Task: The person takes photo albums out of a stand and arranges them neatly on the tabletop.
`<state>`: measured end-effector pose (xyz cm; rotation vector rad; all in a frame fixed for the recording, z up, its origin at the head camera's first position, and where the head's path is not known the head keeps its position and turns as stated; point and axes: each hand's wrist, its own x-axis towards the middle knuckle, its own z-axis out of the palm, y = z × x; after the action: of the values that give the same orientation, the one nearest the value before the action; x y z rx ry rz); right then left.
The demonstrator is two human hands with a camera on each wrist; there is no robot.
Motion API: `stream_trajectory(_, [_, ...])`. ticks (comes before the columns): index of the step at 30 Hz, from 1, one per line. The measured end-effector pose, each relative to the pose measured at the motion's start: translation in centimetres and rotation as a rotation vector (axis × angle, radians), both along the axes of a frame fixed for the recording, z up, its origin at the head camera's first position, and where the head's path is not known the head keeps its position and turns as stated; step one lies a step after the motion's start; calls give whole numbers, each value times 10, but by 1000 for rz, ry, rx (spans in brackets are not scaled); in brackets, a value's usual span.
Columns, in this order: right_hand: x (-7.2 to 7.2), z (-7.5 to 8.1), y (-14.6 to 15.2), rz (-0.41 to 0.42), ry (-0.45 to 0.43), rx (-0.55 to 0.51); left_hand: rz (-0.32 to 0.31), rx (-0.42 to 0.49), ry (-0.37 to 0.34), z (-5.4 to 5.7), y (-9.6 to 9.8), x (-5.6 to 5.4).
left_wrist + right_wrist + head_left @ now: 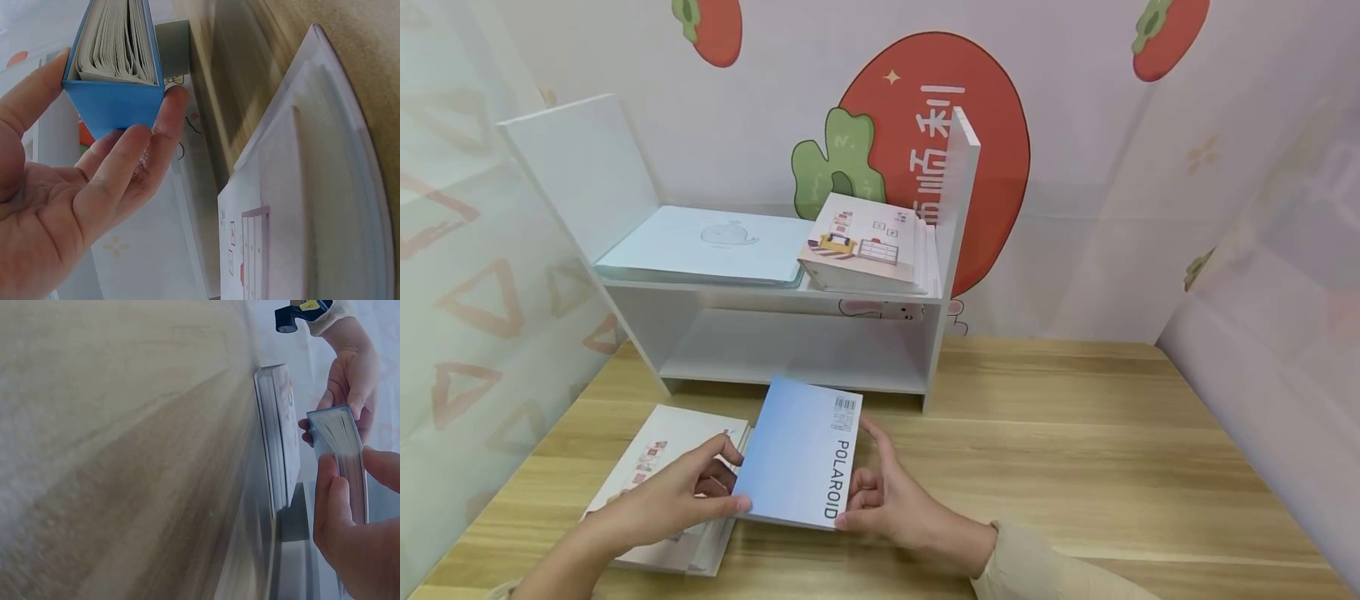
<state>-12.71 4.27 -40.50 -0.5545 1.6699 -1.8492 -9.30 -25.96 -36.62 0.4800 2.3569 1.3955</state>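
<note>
A thick blue photo album (797, 450) with "POLAROID" printed on its cover is held between both hands above the table. My left hand (692, 492) grips its left side, thumb at the near corner. At the opposite side my right hand (898, 500) pinches it between thumb and fingers. In the left wrist view, the album's blue spine (115, 103) and page edges show between thumb and fingers. From the right wrist, its page block (344, 434) appears between the two hands. White illustrated albums (640, 450) lie on the table, partly behind my left hand and forearm.
Behind the hands stands a white two-level shelf (790, 387) with tall side panels. Its upper level bears pale blue whale-printed albums or folders (722, 242) at left and illustrated white albums (868, 250) at right. The wooden table (1075, 450) extends to the right.
</note>
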Motion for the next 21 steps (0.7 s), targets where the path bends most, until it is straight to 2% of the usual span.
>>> stream_trajectory(11, [10, -5, 1, 18, -9, -19, -31, 8, -6, -7, -2, 5])
stream_trajectory(21, [15, -11, 2, 16, -28, -17, -70, 1, -41, -13, -1, 6])
